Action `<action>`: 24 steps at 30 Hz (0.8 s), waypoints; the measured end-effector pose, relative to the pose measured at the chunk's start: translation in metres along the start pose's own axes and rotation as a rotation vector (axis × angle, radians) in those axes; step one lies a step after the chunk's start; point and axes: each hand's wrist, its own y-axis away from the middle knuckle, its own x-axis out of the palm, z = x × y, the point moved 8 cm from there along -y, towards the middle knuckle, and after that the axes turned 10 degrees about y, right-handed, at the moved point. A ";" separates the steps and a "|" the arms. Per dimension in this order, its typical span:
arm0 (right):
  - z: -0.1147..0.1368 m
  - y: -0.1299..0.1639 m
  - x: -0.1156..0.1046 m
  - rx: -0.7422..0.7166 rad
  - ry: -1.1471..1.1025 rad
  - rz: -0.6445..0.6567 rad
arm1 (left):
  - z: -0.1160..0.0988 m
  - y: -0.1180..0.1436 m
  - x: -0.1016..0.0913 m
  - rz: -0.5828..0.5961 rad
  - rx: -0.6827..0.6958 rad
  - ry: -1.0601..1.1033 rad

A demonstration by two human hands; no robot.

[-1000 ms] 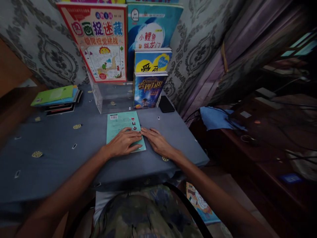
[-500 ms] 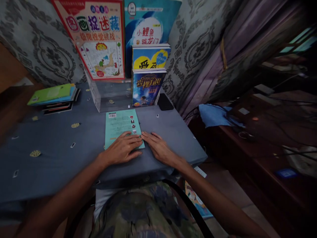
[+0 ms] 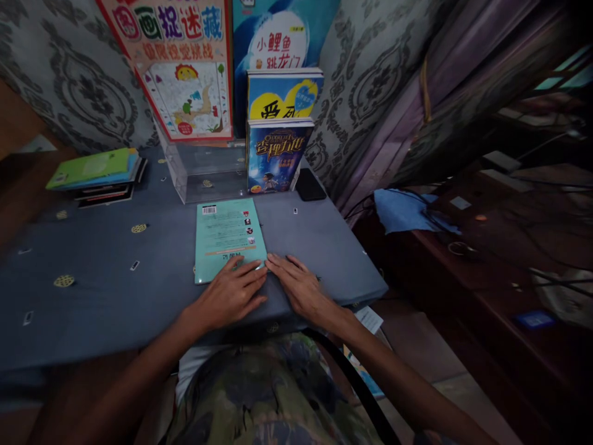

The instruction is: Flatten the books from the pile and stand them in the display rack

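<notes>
A teal book [image 3: 226, 230] lies flat on the table, its back cover up, with a barcode at the far left corner and small pictures down the right side. My left hand [image 3: 237, 292] rests over the book's near right corner, fingers stretched out and pointing right. My right hand [image 3: 296, 281] lies flat on the cloth at the book's right edge, fingertips meeting those of my left hand near that corner. Neither hand grips anything.
A clear acrylic rack [image 3: 210, 179] behind the book holds a large red-bordered book [image 3: 185, 93] and several blue ones, a dark blue book [image 3: 278, 157] in front. A black phone [image 3: 309, 185] lies right of it. Stacked books [image 3: 99, 173] sit at left on the grey-blue tablecloth [image 3: 102, 296].
Both hands have drawn slightly toward me, baring more print near the book's close edge. The view has tilted a little downward. The book still lies flat.
</notes>
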 end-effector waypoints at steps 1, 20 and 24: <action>0.002 0.001 0.000 0.002 0.007 0.001 | -0.003 0.001 0.001 -0.011 -0.006 -0.016; 0.032 0.002 0.004 0.036 0.216 0.076 | -0.026 0.019 0.002 -0.226 -0.270 -0.072; 0.038 -0.004 0.003 -0.007 0.175 0.101 | -0.027 0.025 0.000 -0.268 -0.311 -0.072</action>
